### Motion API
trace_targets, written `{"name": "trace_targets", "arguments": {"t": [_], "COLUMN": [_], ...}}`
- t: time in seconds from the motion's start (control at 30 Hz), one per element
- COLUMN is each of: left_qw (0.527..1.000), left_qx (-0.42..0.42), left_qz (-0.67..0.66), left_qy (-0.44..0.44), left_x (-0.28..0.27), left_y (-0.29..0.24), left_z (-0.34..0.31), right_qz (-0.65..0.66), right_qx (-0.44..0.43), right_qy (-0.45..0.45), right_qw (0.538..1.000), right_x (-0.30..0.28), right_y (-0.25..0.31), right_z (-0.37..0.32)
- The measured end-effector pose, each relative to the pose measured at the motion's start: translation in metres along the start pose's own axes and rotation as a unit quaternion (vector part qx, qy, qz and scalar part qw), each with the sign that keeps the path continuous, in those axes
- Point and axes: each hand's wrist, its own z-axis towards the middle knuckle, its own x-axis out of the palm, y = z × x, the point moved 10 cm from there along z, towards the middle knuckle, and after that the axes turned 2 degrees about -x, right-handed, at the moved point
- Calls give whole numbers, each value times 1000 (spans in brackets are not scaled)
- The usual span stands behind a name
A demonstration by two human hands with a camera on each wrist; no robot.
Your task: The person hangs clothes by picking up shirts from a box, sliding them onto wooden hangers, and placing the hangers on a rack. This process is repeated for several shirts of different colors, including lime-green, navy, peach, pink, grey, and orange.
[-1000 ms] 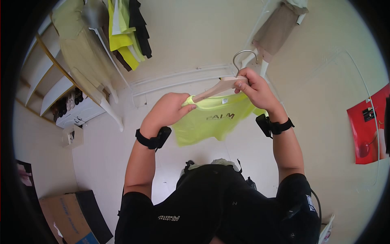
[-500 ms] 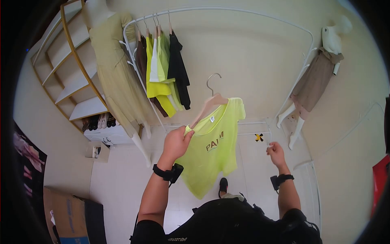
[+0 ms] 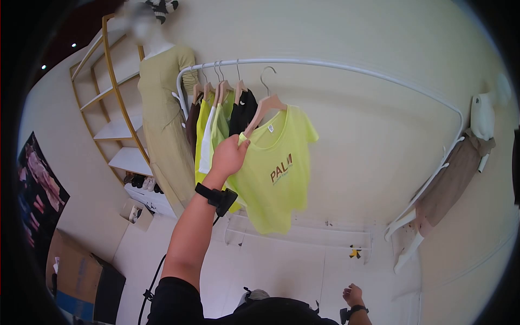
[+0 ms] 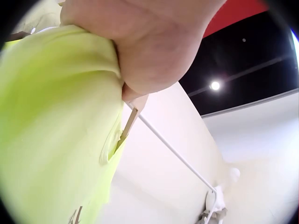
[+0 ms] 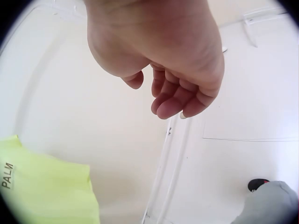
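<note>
My left hand [image 3: 228, 156] grips the shoulder of a lime-yellow T-shirt [image 3: 273, 184] together with the end of its wooden hanger [image 3: 265, 110]. The shirt hangs on that hanger, its "PALM" print facing me. The hanger's metal hook [image 3: 265, 76] stands just under the white rail [image 3: 330, 65]. In the left wrist view the palm covers most of the grip, and the shirt [image 4: 56, 121] fills the left side. My right hand [image 3: 353, 294] hangs low at the bottom right, holding nothing. Its fingers [image 5: 173, 100] are loosely curled in the right wrist view.
Several garments, among them a black top [image 3: 243, 112], hang at the rail's left end. A mannequin in a beige dress [image 3: 162, 108] stands beside them, another in a brown dress [image 3: 449, 173] at the right. Shelves [image 3: 119, 129] and a cardboard box [image 3: 76, 271] are at the left.
My left hand has raised the shirt and hanger from low before me up to the rail. The right hand let go of the hanger and dropped down to the right. The view has tilted up.
</note>
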Motion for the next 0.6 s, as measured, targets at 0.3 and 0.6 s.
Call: {"name": "trace_targets", "arguments": {"t": [0.3, 0.6], "left_qw": [998, 995], "left_qx": [-46, -72], "left_qz": [31, 66], "left_qy": [-35, 9], "left_x": [6, 48], "left_y": [48, 51], "left_z": [111, 119], "right_qz": [-127, -286], "right_qx": [7, 35], "right_qy": [46, 103], "right_qw": [991, 952], "right_x": [104, 183], "right_y": [53, 81], "right_z": [82, 130]}}
